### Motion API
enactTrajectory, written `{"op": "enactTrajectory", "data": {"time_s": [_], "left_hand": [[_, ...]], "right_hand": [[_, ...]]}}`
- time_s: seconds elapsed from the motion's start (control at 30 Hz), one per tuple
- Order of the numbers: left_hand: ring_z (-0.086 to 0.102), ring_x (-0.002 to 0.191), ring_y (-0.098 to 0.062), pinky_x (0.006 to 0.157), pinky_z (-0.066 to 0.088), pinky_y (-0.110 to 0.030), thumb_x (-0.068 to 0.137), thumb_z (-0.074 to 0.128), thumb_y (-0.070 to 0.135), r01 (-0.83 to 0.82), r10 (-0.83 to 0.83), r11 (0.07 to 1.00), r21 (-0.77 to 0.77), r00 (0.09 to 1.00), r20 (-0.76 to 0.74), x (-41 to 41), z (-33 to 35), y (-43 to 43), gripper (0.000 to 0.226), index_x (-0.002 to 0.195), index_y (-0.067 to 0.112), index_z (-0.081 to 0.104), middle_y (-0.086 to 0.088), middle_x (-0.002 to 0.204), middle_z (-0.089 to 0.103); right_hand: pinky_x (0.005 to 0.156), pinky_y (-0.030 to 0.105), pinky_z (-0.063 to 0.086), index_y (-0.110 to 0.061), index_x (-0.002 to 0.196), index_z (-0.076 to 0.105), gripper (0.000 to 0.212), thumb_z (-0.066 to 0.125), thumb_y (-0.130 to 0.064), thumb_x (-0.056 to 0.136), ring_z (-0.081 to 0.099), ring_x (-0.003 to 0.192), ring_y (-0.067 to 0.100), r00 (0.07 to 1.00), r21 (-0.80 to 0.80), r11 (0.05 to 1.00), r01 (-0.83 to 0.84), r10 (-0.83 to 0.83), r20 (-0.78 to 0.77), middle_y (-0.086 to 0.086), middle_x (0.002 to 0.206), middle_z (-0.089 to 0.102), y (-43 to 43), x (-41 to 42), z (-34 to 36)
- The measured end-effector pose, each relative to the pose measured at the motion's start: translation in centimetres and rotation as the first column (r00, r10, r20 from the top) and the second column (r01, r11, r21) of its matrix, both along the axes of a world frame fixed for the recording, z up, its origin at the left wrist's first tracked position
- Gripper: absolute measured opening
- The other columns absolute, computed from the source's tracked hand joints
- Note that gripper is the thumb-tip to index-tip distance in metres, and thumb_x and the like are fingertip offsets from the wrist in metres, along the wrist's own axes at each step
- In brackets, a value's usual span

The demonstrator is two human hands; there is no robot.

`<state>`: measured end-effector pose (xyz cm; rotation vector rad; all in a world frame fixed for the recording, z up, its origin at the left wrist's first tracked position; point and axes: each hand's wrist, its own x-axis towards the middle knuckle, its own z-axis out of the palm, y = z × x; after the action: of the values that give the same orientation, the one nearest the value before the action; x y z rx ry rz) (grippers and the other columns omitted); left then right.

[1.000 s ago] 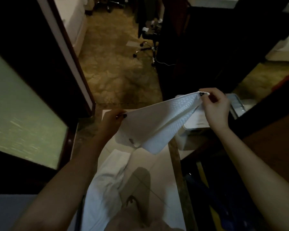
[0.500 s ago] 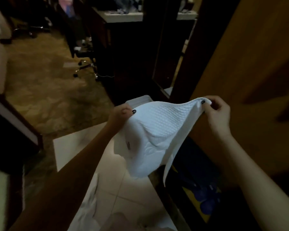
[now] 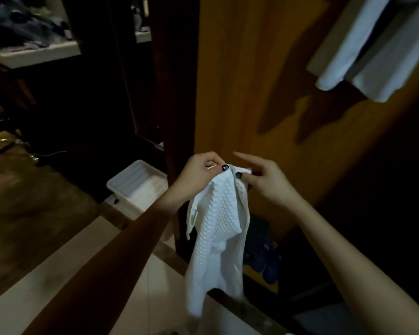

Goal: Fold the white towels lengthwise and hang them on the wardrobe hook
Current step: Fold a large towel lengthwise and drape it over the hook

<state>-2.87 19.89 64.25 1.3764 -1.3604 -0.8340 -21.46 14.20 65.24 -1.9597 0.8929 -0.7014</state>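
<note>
Towel (image 3: 218,226) is in the air, held at its top edge by both hands in front of the wooden wardrobe panel (image 3: 252,81). It's white with a waffle texture. It hangs down folded into a narrow strip, and the lower end is over the pale floor tiles (image 3: 102,274).

Left hand (image 3: 198,172): fingers curled, pinching the top corner between thumb and fingers. Right hand (image 3: 269,182): pinching the adjacent corner with thumb and one finger, index finger sticking out straight. The hands are just beside each other and the corners are brought together.

A small label shows on the towel's left edge, just below the left hand.

More white cloth (image 3: 373,44) hangs at upper right against the wardrobe, well apart from the held towel. I can't tell what it hangs on.

A white plastic bin (image 3: 138,187) sits on the floor left of the panel, and there are blue shoes (image 3: 264,257) low inside the wardrobe behind the towel. The scene is dim and the left background is mostly dark.
</note>
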Motion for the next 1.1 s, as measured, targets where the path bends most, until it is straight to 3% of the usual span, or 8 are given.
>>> {"op": "enactTrajectory", "data": {"time_s": [0.1,0.3,0.5,0.57,0.67,0.8,0.93,1.1], "left_hand": [[0.06,0.063,0.003,0.061,0.044,-0.012,0.088,0.065,0.004,0.123,-0.123,0.992,-0.022,0.992,-0.003,-0.6,1.5,-1.7,0.011,0.079,0.011,0.064,0.001,0.072,0.066],[0.058,0.063,0.0,0.062,0.044,-0.014,0.086,0.066,0.002,0.349,-0.346,0.936,-0.043,0.937,0.052,-1.9,3.6,-4.4,0.011,0.079,0.01,0.064,0.003,0.07,0.064],[0.062,0.072,-0.005,0.069,0.048,-0.021,0.085,0.069,0.006,0.468,-0.462,0.881,-0.075,0.883,0.079,-3.5,4.0,-5.4,0.009,0.079,0.011,0.065,0.002,0.075,0.066],[0.062,0.075,-0.009,0.07,0.048,-0.024,0.086,0.068,0.006,0.484,-0.479,0.87,-0.095,0.875,0.075,-4.2,4.4,-5.6,0.008,0.079,0.009,0.065,-0.001,0.077,0.066],[0.058,0.074,-0.011,0.069,0.045,-0.023,0.085,0.068,0.003,0.508,-0.503,0.849,-0.149,0.861,0.071,-5.0,5.2,-5.8,0.007,0.08,0.002,0.063,-0.003,0.075,0.062],[0.056,0.068,-0.006,0.066,0.045,-0.018,0.083,0.068,0.0,0.522,-0.522,0.829,-0.2,0.851,0.056,-5.3,6.3,-6.3,0.013,0.074,0.007,0.062,0.0,0.072,0.06],[0.056,0.066,-0.006,0.064,0.045,-0.019,0.081,0.069,-0.003,0.52,-0.527,0.825,-0.224,0.849,0.031,-6.0,6.8,-6.8,0.02,0.071,0.012,0.062,0.001,0.069,0.061],[0.056,0.065,-0.005,0.063,0.044,-0.016,0.081,0.07,-0.002,0.509,-0.527,0.826,-0.244,0.85,-0.011,-6.8,6.5,-7.1,0.023,0.07,0.016,0.06,0.0,0.07,0.061]], "right_hand": [[0.068,0.027,0.052,-0.037,0.133,0.05,0.053,0.064,-0.007,0.091,0.059,0.064,0.003,0.999,0.055,0.998,0.041,-0.042,0.017,-0.017,0.062,0.061,-0.5,-0.3,0.6],[0.065,0.023,0.051,-0.036,0.1,0.071,0.034,0.063,-0.004,0.092,0.062,0.07,0.008,0.998,0.157,0.986,0.055,-0.057,0.009,-0.009,0.071,0.068,-0.2,-2.3,2.5],[0.058,0.02,0.049,-0.016,0.088,0.065,0.024,0.057,0.006,0.092,0.06,0.059,0.007,0.972,0.135,0.97,0.201,-0.215,0.094,-0.005,0.065,0.063,1.2,-4.1,2.7],[0.058,0.019,0.05,-0.015,0.09,0.066,0.024,0.054,0.007,0.093,0.061,0.06,0.007,0.948,0.108,0.953,0.282,-0.294,0.119,-0.004,0.068,0.066,1.6,-4.4,3.1],[0.063,0.019,0.05,-0.016,0.111,0.064,0.033,0.053,0.01,0.092,0.061,0.061,0.007,0.934,0.138,0.941,0.309,-0.328,0.141,-0.004,0.065,0.065,2.3,-4.9,3.9],[0.073,0.031,0.05,-0.01,0.116,0.067,0.026,0.054,0.0,0.096,0.06,0.078,0.025,0.929,0.157,0.937,0.313,-0.337,0.152,0.025,0.086,0.065,3.2,-5.4,4.8],[0.063,0.026,0.04,-0.006,0.115,0.065,0.023,0.06,-0.001,0.094,0.038,0.06,0.017,0.908,0.186,0.924,0.333,-0.368,0.199,0.008,0.064,0.039,3.5,-5.2,4.6],[0.05,0.017,0.035,-0.004,0.108,0.061,0.017,0.064,-0.003,0.091,0.036,0.05,0.008,0.859,0.158,0.905,0.395,-0.425,0.287,0.004,0.058,0.037,3.6,-5.0,4.3]]}}
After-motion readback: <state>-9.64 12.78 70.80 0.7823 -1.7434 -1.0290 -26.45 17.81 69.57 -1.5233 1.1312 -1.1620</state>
